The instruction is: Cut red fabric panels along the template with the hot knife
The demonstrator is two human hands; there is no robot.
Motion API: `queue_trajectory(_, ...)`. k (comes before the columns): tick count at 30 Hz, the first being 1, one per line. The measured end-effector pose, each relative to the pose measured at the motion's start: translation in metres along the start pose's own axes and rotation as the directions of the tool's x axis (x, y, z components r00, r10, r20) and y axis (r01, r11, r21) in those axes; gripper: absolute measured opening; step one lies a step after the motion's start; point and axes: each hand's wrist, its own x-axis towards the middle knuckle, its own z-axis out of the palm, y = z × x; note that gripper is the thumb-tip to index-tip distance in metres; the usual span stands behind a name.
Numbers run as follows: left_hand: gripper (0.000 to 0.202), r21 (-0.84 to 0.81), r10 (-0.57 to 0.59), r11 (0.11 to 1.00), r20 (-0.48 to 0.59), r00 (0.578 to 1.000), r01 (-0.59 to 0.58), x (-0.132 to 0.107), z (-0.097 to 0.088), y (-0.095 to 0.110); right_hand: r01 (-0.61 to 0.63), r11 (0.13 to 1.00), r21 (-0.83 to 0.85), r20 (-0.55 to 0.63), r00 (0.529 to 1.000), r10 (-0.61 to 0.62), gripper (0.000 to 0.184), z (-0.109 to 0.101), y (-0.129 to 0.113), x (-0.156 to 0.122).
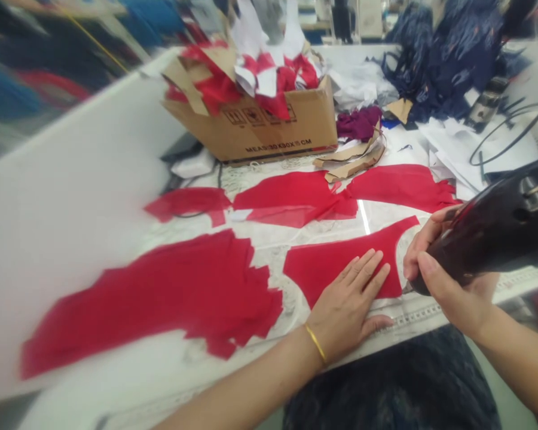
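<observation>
My left hand (pixel 347 301) lies flat with fingers extended on a cut piece of red fabric (pixel 323 263) with curved ends. At the right, my right hand (pixel 446 280) wraps round the rounded end of a black machine head (pixel 497 224), which looks like a sewing machine's. Thumb and fingertips show on its near and far sides; the palm is partly hidden. The red piece's right end reaches close to this hand. Left of it, a fanned stack of red fabric pieces (pixel 161 292) rests on the table.
More red pieces (pixel 287 191) lie in a row behind. A cardboard box (pixel 269 128) full of red and white scraps stands at the back. Dark blue fabric (pixel 452 60) is heaped at the back right, near a black cable (pixel 520 140). A measuring tape (pixel 416 315) runs along the front edge.
</observation>
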Motion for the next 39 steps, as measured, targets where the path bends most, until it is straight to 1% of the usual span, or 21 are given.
queue_trajectory(1, 0.081, 0.007, 0.003, 1.0, 0.0, 1.0, -0.003, 0.001, 0.0, 0.0, -0.005, 1.0, 0.009, 0.012, 1.0, 0.005, 0.038, 0.0, 0.0, 0.0)
queue_trajectory(3, 0.082, 0.015, 0.009, 1.0, 0.001, 1.0, -0.009, 0.002, -0.001, 0.001, -0.021, 1.0, 0.01, -0.003, 1.0, 0.021, 0.038, -0.001, 0.002, -0.002)
queue_trajectory(6, 0.08, 0.024, 0.019, 1.0, 0.001, 1.0, -0.019, 0.003, -0.005, 0.001, -0.055, 0.998, -0.023, -0.026, 0.998, 0.054, 0.029, -0.002, 0.005, -0.005)
queue_trajectory(8, 0.077, 0.042, 0.02, 0.999, -0.01, 1.0, -0.02, 0.0, -0.01, 0.0, -0.064, 0.997, -0.038, -0.008, 0.998, 0.064, 0.024, -0.004, 0.006, -0.006)
queue_trajectory(10, 0.067, 0.075, 0.018, 0.997, -0.036, 0.999, -0.016, -0.006, -0.019, -0.004, -0.056, 0.998, -0.027, 0.006, 0.998, 0.056, 0.023, -0.008, 0.004, -0.005)
queue_trajectory(13, 0.052, 0.132, -0.006, 0.991, -0.1, 0.995, 0.019, -0.022, -0.033, -0.014, -0.047, 0.999, 0.018, 0.015, 0.999, 0.047, 0.022, -0.01, -0.002, -0.002)
queue_trajectory(15, 0.054, 0.161, -0.042, 0.985, -0.137, 0.99, 0.064, -0.036, -0.041, -0.021, -0.042, 0.998, 0.053, 0.043, 0.998, 0.04, 0.018, -0.008, -0.005, 0.0)
queue_trajectory(16, 0.057, 0.173, -0.057, 0.981, -0.15, 0.987, 0.083, -0.042, -0.044, -0.025, -0.037, 0.997, 0.07, 0.056, 0.998, 0.033, 0.017, -0.004, -0.006, 0.001)
queue_trajectory(18, 0.069, 0.194, -0.067, 0.976, -0.174, 0.982, 0.101, -0.054, -0.046, -0.032, -0.026, 0.994, 0.103, 0.076, 0.997, 0.018, 0.022, 0.007, -0.005, 0.0)
queue_trajectory(20, 0.079, 0.204, -0.051, 0.975, -0.198, 0.979, 0.092, -0.062, -0.045, -0.036, -0.008, 0.992, 0.123, 0.047, 0.999, 0.002, 0.03, 0.021, -0.003, -0.002)
queue_trajectory(23, 0.082, 0.177, -0.041, 0.981, -0.226, 0.973, 0.083, -0.068, -0.041, -0.038, -0.01, 0.992, 0.125, 0.014, 1.0, 0.009, 0.036, 0.041, 0.003, -0.005)
queue_trajectory(27, 0.075, 0.112, -0.067, 0.989, -0.263, 0.962, 0.1, -0.07, -0.034, -0.038, -0.051, 0.987, 0.149, 0.109, 0.993, 0.035, 0.04, 0.061, 0.009, -0.007)
queue_trajectory(33, 0.049, 0.08, -0.07, 0.991, -0.343, 0.937, 0.103, -0.071, -0.027, -0.038, 0.038, 0.988, 0.147, 0.13, 0.99, -0.057, 0.035, 0.093, 0.005, -0.01)
queue_trajectory(36, 0.041, 0.084, -0.07, 0.991, -0.362, 0.93, 0.107, -0.071, -0.027, -0.037, 0.074, 0.984, 0.163, 0.155, 0.983, -0.1, 0.033, 0.102, 0.004, -0.014)
queue_trajectory(39, 0.038, 0.066, -0.073, 0.992, -0.37, 0.926, 0.105, -0.071, -0.027, -0.037, 0.091, 0.979, 0.183, 0.164, 0.979, -0.122, 0.031, 0.106, 0.004, -0.017)
